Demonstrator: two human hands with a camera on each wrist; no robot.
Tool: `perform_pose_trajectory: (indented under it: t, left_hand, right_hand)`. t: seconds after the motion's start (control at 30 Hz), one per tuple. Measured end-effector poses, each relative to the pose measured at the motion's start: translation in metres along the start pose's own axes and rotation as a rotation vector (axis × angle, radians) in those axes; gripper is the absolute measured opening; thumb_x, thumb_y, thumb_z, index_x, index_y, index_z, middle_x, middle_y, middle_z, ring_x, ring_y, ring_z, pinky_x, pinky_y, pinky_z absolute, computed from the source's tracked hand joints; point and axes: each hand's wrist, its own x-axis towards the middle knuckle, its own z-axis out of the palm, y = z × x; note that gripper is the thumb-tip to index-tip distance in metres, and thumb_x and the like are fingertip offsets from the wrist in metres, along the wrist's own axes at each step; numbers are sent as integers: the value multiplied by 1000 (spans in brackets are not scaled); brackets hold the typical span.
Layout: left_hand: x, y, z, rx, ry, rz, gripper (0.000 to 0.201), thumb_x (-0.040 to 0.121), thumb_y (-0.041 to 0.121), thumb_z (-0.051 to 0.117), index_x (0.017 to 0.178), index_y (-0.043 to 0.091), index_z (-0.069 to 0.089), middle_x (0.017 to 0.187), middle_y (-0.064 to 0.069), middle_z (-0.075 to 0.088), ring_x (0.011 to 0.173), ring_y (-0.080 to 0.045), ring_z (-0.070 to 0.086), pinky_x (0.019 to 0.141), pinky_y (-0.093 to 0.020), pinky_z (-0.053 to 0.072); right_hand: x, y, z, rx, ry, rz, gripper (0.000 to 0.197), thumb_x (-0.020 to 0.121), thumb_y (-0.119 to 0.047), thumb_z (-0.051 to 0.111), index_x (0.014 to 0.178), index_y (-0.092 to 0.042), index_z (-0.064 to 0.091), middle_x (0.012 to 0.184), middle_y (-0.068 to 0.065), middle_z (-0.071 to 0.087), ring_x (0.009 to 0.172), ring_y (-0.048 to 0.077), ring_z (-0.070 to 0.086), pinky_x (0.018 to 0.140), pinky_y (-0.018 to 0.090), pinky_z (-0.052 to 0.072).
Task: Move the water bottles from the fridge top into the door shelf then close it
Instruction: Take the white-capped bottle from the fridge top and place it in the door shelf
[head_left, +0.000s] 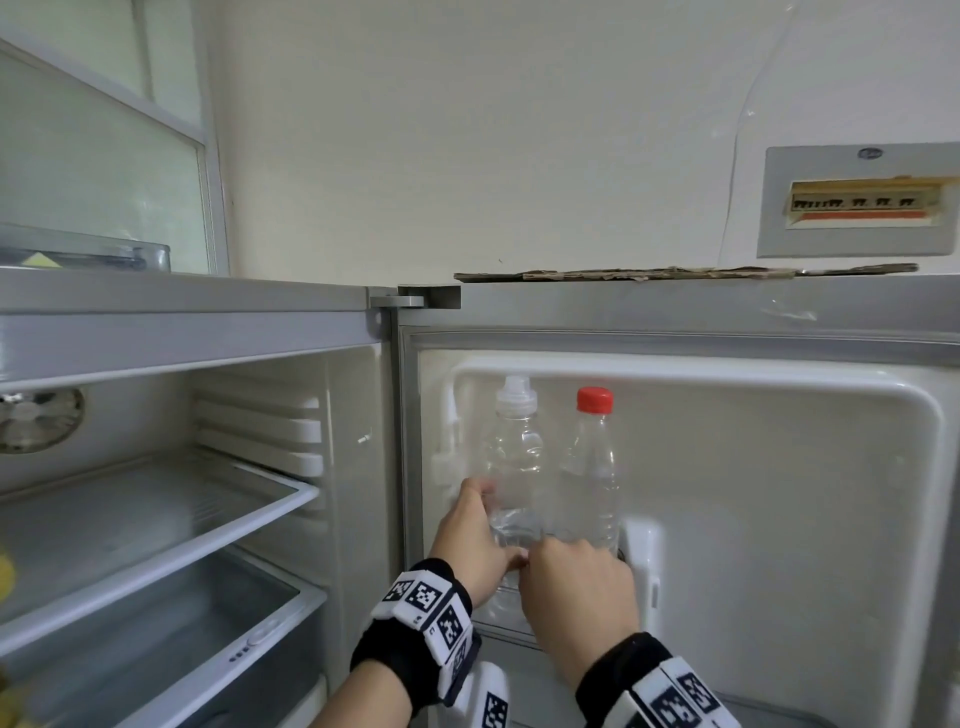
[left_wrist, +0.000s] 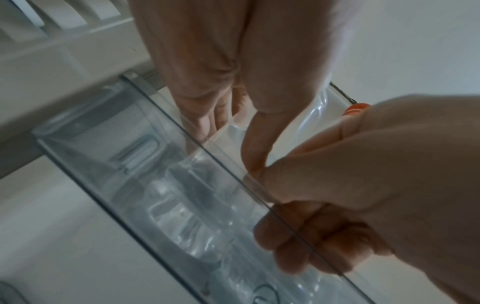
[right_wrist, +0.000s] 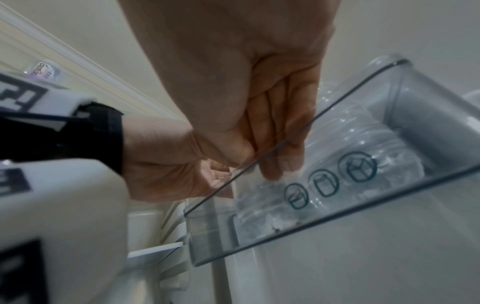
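Bottles stand upright in the door shelf (right_wrist: 337, 205). Left hand (head_left: 475, 540) wraps the white-capped bottle (head_left: 514, 457); right hand (head_left: 579, 587) wraps the red-capped bottle (head_left: 592, 467) beside it. Seat both bases fully behind the shelf wall before letting go.

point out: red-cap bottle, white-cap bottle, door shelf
red-cap bottle (head_left: 594, 400), head view, on its red cap.
white-cap bottle (head_left: 515, 402), head view, on its white cap.
door shelf (right_wrist: 337, 218), right wrist view, on its clear front wall.
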Motion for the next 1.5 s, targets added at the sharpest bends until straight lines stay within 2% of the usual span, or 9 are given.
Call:
perform_pose_trajectory:
  t: [0.2, 0.43, 0.53, 0.63, 0.8, 0.93, 1.1, 1.37, 1.5]
  left_hand:
    - [-2, -2, 2, 2, 15, 6, 81, 69, 17, 85, 134, 24, 37, 130, 2, 58, 115, -16, 59, 101, -33, 48]
    - [-6, -3, 3, -22, 14, -6, 86, 73, 10, 82, 142, 22, 32, 141, 2, 50, 126, -16, 53, 107, -33, 41]
    - [-10, 2, 2, -6, 0, -16, 86, 75, 12, 80, 145, 18, 29, 146, -1, 46, 128, -18, 50, 108, -31, 40]
    - [-14, 5, 2, 0, 1, -37, 86, 77, 12, 79, 146, 16, 27, 150, -3, 41, 130, -20, 48, 102, -23, 39]
    - [-18, 2, 2, 1, 31, -58, 86, 76, 9, 78, 145, 16, 27, 148, -4, 43, 124, -20, 53, 99, -31, 49]
    - [-25, 3, -3, 37, 45, -93, 89, 76, 14, 78, 147, 16, 24, 140, -4, 46, 121, -21, 53, 91, -23, 44]
    - [-44, 3, -10, 115, 49, -85, 89, 75, 13, 77, 147, 14, 25, 143, -9, 45, 127, -26, 50, 104, -36, 43]
    - [-65, 11, -31, 180, 44, -39, 84, 76, 17, 77, 145, 13, 29, 139, -9, 50, 124, -26, 52, 104, -37, 43]
    - [-73, 28, -61, 176, 86, 2, 76, 79, 20, 74, 143, 15, 33, 137, -8, 51, 123, -24, 53, 101, -36, 45]
  right_hand:
    - [1, 0, 2, 17, -12, 15, 25, 92, -23, 45, 104, -19, 66, 100, 3, 71, 93, 26, 68, 72, 29, 49]
    - [1, -1, 3, 3, 0, 24, 25, 92, -24, 43, 104, -21, 65, 98, 1, 72, 91, 24, 69, 72, 28, 50]
    - [0, -2, 2, -1, 9, 11, 22, 92, -24, 46, 98, -20, 67, 91, 0, 72, 85, 23, 70, 65, 26, 47]
    - [-3, -2, 1, -13, 10, 11, 21, 91, -21, 48, 93, -20, 68, 87, 2, 72, 82, 25, 69, 60, 26, 40]
    - [-2, -2, 5, -21, 42, 15, 22, 91, -24, 47, 92, -20, 69, 84, 2, 73, 80, 26, 70, 61, 28, 41]
    - [-4, -5, 2, -24, 39, -7, 21, 91, -20, 47, 90, -15, 68, 83, 4, 71, 78, 26, 69, 61, 27, 41]
    - [-12, -7, -3, -21, 44, -1, 22, 89, -14, 48, 94, -13, 69, 87, 8, 72, 77, 28, 67, 63, 29, 40]
    - [-17, -15, -12, -49, 41, -37, 20, 90, -9, 48, 97, -9, 67, 94, 11, 70, 84, 30, 68, 64, 31, 40]
    - [-15, -33, -31, 1, 88, -83, 16, 92, -20, 49, 92, -13, 64, 90, 11, 69, 81, 32, 66, 62, 31, 40]
